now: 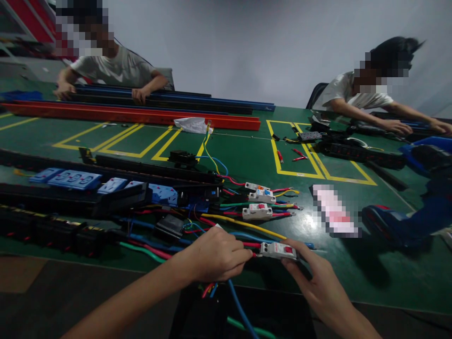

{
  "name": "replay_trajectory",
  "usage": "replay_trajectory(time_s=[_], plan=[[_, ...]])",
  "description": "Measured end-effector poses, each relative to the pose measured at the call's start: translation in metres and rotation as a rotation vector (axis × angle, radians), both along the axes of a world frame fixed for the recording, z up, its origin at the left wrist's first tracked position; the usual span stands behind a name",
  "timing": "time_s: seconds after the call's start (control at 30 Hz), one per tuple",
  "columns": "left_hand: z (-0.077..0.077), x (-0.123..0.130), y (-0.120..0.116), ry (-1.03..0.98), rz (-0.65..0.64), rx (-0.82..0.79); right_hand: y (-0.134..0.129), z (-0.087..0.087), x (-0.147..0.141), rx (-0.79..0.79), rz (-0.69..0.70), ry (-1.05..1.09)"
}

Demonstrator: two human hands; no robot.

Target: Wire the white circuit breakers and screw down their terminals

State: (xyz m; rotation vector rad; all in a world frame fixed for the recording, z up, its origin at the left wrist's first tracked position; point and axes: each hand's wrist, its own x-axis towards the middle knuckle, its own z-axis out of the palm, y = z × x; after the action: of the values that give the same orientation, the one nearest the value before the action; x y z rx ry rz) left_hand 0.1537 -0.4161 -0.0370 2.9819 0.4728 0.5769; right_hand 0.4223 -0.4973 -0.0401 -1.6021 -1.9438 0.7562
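Observation:
My right hand [314, 268] grips a white circuit breaker [273, 250] with a red switch between thumb and fingers, above the table's front edge. Close beside it, my left hand [221, 254] is closed around red wires [252, 245] at the breaker's left end. Whether the wire ends sit inside the terminals I cannot tell. Below my left hand hangs a blue wire [238, 308]. Just beyond my hands lie two more breakers [257, 212] with wires attached. A black power strip housing [45, 230] with coloured wires stretches to the left.
Blue socket modules [74, 179] sit in a black rail on the left. Behind are an orange channel [141, 114] and a co-worker's hands [141, 94]. To the right are a blurred flat rectangle [335, 212] and a blue power tool [416, 202]. Another person [367, 94] reaches right.

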Motion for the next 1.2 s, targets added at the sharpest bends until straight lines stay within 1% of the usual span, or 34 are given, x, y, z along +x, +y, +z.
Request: replay_trajectory(time_s=[0.2, 0.37, 0.63, 0.77, 0.9, 1.0, 1.2], plan=[[-0.001, 0.003, 0.002, 0.047, 0.022, 0.047, 0.0, 0.007, -0.003, -0.065, -0.003, 0.015], [-0.001, 0.005, 0.004, 0.069, 0.021, 0.061, 0.0, 0.004, -0.001, -0.053, 0.005, 0.008], [-0.004, 0.003, 0.005, 0.038, 0.005, 0.065, 0.003, 0.001, 0.005, -0.032, 0.033, 0.007], [-0.004, 0.003, 0.005, 0.021, -0.008, 0.09, 0.008, 0.008, 0.006, -0.081, 0.052, 0.049], [-0.005, 0.001, 0.005, 0.003, -0.003, 0.09, 0.013, 0.015, 0.008, -0.162, 0.056, 0.127], [-0.005, 0.001, 0.004, -0.001, -0.005, 0.082, 0.017, 0.017, 0.01, -0.226, 0.07, 0.177], [-0.002, 0.001, 0.003, -0.01, -0.02, 0.098, 0.024, 0.019, 0.011, -0.291, 0.075, 0.259]])
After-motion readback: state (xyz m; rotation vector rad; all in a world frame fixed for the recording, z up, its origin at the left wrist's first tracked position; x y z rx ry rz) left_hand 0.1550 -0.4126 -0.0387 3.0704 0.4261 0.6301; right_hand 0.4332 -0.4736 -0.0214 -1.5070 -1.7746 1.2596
